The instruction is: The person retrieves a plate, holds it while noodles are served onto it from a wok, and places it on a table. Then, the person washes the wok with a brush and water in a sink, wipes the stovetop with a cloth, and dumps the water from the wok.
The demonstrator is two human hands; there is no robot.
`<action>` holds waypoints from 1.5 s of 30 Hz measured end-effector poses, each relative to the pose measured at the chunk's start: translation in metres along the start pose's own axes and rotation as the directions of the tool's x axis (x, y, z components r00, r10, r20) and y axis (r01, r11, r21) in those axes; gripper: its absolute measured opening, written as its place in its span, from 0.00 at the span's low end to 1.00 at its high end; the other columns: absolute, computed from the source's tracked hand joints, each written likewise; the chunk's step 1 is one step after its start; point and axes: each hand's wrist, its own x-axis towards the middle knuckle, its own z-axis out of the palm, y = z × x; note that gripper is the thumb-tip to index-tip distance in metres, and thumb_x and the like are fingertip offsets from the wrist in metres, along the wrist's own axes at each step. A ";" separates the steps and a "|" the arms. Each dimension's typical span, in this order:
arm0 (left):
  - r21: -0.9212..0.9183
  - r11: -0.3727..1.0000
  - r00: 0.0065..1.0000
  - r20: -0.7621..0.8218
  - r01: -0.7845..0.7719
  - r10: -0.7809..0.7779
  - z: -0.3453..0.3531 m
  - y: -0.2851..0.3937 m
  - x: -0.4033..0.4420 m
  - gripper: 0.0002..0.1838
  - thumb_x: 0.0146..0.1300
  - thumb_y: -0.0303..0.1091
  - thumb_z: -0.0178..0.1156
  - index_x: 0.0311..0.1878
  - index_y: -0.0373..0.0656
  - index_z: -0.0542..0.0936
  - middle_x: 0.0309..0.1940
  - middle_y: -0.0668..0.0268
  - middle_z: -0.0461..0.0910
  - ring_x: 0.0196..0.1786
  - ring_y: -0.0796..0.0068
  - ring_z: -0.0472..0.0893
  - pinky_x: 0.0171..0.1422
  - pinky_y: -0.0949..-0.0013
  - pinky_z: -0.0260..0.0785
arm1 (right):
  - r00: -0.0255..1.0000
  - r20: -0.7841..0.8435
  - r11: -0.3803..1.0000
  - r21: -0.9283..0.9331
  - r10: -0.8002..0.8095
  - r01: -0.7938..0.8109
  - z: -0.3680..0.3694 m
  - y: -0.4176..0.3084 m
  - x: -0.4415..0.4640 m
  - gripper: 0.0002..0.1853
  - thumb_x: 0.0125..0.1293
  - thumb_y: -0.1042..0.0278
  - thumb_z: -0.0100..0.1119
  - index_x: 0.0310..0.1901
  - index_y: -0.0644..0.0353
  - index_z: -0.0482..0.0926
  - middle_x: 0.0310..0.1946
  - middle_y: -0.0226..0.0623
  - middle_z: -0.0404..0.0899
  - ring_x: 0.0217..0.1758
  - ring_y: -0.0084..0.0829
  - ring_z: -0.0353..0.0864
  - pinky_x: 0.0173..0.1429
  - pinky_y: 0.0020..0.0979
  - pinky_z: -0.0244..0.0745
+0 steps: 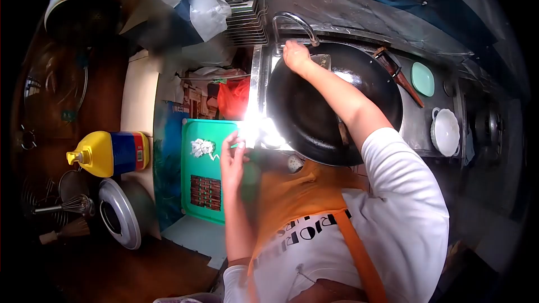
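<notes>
My right hand (296, 56) reaches across a large black wok (320, 112) to the curved metal tap (296, 15). Its fingers are closed beside the tap; what they grip is hidden. The wok lies in the sink area below that arm, with a shiny wet-looking patch inside. My left hand (231, 156) hovers by the right edge of a green tray (193, 213), fingers loosely bent and apart, holding nothing I can see. On the tray are a crumpled white scrubber or cloth (202, 147) and a brown woven mat (205, 192).
To the left stand a yellow bottle (92, 154), a grey pot lid (126, 213) and a whisk (73, 205). Right of the wok are a wooden-handled tool (404, 81), a pale green dish (423, 79) and a white bowl (446, 132). A wire rack (246, 25) stands behind.
</notes>
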 end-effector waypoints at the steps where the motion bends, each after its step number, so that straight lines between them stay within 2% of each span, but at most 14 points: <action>1: -0.005 1.000 0.999 0.023 -0.023 0.023 0.000 0.010 -0.001 0.23 0.70 0.39 0.55 0.63 0.39 0.69 0.52 0.62 0.75 0.41 0.79 0.75 0.40 0.75 0.71 | 0.999 -0.047 1.000 0.021 0.014 -0.013 0.013 -0.001 -0.001 0.14 0.69 0.63 0.46 0.45 0.64 0.75 0.45 0.42 0.76 0.54 0.39 0.74 0.55 0.39 0.73; 5: -0.021 0.995 0.986 0.134 -0.095 0.097 0.015 0.041 0.012 0.21 0.69 0.36 0.55 0.63 0.39 0.69 0.51 0.63 0.75 0.41 0.80 0.75 0.41 0.76 0.70 | 0.992 0.054 0.910 -0.396 -0.112 0.124 0.024 -0.011 -0.005 0.16 0.65 0.64 0.50 0.48 0.62 0.82 0.52 0.43 0.74 0.59 0.42 0.70 0.58 0.37 0.69; 9: 0.014 0.986 0.945 0.288 -0.166 0.155 0.051 0.057 0.042 0.20 0.70 0.34 0.55 0.62 0.40 0.70 0.50 0.66 0.76 0.42 0.81 0.76 0.43 0.78 0.69 | 0.995 -0.017 0.883 -0.462 -0.099 0.080 0.026 -0.018 -0.019 0.23 0.65 0.63 0.48 0.60 0.65 0.74 0.58 0.50 0.70 0.64 0.50 0.66 0.62 0.40 0.67; 11: 0.066 0.984 0.930 0.343 -0.166 0.134 0.072 0.064 0.054 0.20 0.67 0.32 0.57 0.61 0.41 0.72 0.49 0.65 0.78 0.43 0.80 0.75 0.44 0.77 0.69 | 0.939 -0.145 0.911 -0.327 -0.311 0.251 0.005 -0.014 -0.050 0.24 0.65 0.63 0.51 0.60 0.67 0.71 0.58 0.53 0.70 0.65 0.53 0.66 0.62 0.42 0.67; 13: 0.263 0.934 0.898 0.426 -0.242 0.113 0.088 0.061 0.067 0.19 0.66 0.33 0.58 0.58 0.39 0.74 0.45 0.61 0.81 0.45 0.75 0.79 0.48 0.73 0.70 | 0.915 0.057 0.904 0.191 -0.399 0.383 -0.070 -0.005 -0.091 0.18 0.60 0.63 0.61 0.49 0.62 0.77 0.51 0.48 0.76 0.57 0.45 0.75 0.51 0.41 0.76; 17: 0.395 0.840 0.799 0.597 -0.371 0.071 0.129 0.055 0.078 0.17 0.65 0.37 0.58 0.53 0.37 0.78 0.45 0.55 0.82 0.47 0.62 0.82 0.52 0.63 0.72 | 0.997 -0.075 0.963 0.268 -0.012 0.032 -0.161 0.108 -0.156 0.12 0.65 0.58 0.58 0.38 0.58 0.82 0.28 0.45 0.82 0.34 0.48 0.82 0.38 0.44 0.77; 21: 0.577 0.676 0.700 0.703 -0.458 -0.127 0.194 0.028 0.095 0.21 0.64 0.48 0.58 0.45 0.36 0.81 0.41 0.51 0.82 0.49 0.52 0.81 0.54 0.58 0.71 | 0.859 -0.231 0.878 -0.039 0.457 -0.477 -0.150 0.286 -0.208 0.11 0.66 0.61 0.56 0.38 0.59 0.81 0.33 0.48 0.82 0.38 0.51 0.82 0.42 0.46 0.76; 23: 0.746 0.459 0.682 0.649 -0.483 -0.338 0.243 -0.005 0.107 0.29 0.63 0.59 0.55 0.41 0.36 0.82 0.42 0.47 0.82 0.50 0.47 0.80 0.54 0.52 0.70 | 0.870 0.040 0.857 -0.205 0.491 -0.474 -0.105 0.353 -0.233 0.13 0.61 0.59 0.61 0.38 0.61 0.80 0.39 0.50 0.81 0.45 0.51 0.81 0.48 0.46 0.77; 27: 0.837 0.344 0.716 0.544 -0.426 -0.437 0.276 -0.046 0.103 0.40 0.53 0.75 0.55 0.40 0.40 0.85 0.38 0.52 0.84 0.45 0.53 0.83 0.48 0.57 0.73 | 0.902 0.079 0.876 -0.287 0.424 -0.387 -0.068 0.352 -0.245 0.15 0.57 0.59 0.65 0.40 0.61 0.79 0.37 0.46 0.81 0.44 0.47 0.81 0.46 0.43 0.79; 35: 0.857 0.507 0.758 0.388 -0.089 -0.524 0.277 -0.033 0.080 0.24 0.56 0.53 0.60 0.34 0.36 0.84 0.33 0.51 0.84 0.42 0.59 0.84 0.46 0.61 0.74 | 0.938 -0.106 0.875 -0.337 0.331 -0.347 -0.104 0.357 -0.248 0.18 0.60 0.53 0.63 0.37 0.62 0.78 0.35 0.41 0.79 0.38 0.41 0.81 0.41 0.37 0.80; 37: 0.384 0.764 0.650 0.404 0.518 -0.644 0.268 -0.020 0.060 0.15 0.63 0.39 0.53 0.43 0.36 0.76 0.31 0.60 0.81 0.25 0.72 0.80 0.27 0.74 0.72 | 0.921 -0.127 0.838 -0.383 0.369 -0.388 -0.136 0.356 -0.255 0.17 0.60 0.54 0.64 0.36 0.61 0.76 0.35 0.41 0.78 0.38 0.40 0.82 0.39 0.37 0.80; 39: -0.178 0.465 0.493 0.447 0.867 -0.746 0.257 -0.001 0.053 0.09 0.64 0.35 0.52 0.41 0.40 0.72 0.28 0.64 0.75 0.17 0.79 0.69 0.19 0.79 0.64 | 0.898 -0.107 0.811 -0.393 0.427 -0.433 -0.163 0.354 -0.268 0.17 0.60 0.54 0.64 0.37 0.61 0.76 0.36 0.43 0.78 0.40 0.42 0.82 0.41 0.40 0.79; 43: -0.347 0.125 0.346 0.706 0.930 -0.618 0.215 0.010 0.054 0.03 0.67 0.27 0.51 0.41 0.38 0.71 0.23 0.71 0.65 0.16 0.88 0.61 0.14 0.85 0.51 | 0.824 -0.088 0.787 -0.254 0.560 -0.562 -0.195 0.340 -0.284 0.17 0.62 0.54 0.62 0.39 0.62 0.75 0.38 0.46 0.78 0.43 0.47 0.81 0.44 0.44 0.77; 45: -0.316 0.194 0.365 0.688 0.929 -0.628 0.203 0.018 0.055 0.04 0.68 0.27 0.50 0.42 0.37 0.71 0.23 0.72 0.65 0.15 0.88 0.60 0.14 0.84 0.51 | 0.791 -0.080 0.772 -0.179 0.606 -0.609 -0.202 0.330 -0.285 0.17 0.63 0.54 0.62 0.40 0.62 0.75 0.39 0.47 0.77 0.44 0.49 0.81 0.46 0.46 0.76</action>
